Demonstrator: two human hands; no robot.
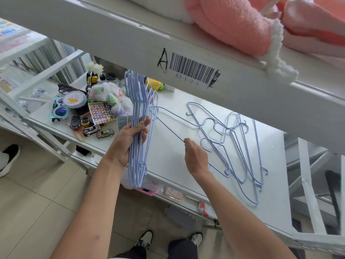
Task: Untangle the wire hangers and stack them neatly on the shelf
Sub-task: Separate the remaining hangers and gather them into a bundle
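Toy cars [98,130], sunglasses [59,109], sticker sheet [99,113] cluttered at left end of white shelf [173,156]. Left hand [130,141] gripping upright bundle of blue wire hangers [139,128] over front edge. Right hand [195,156] pinching one hanger [173,124] above mid-shelf. Tangled hanger pile [240,150] lying flat toward right end. Pink blanket [242,21] on upper shelf.

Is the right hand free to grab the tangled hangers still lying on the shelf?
Probably not yet: the right hand is pinching one hanger. The tangled hangers lie uncovered right beside it on the shelf, so nothing else blocks it.
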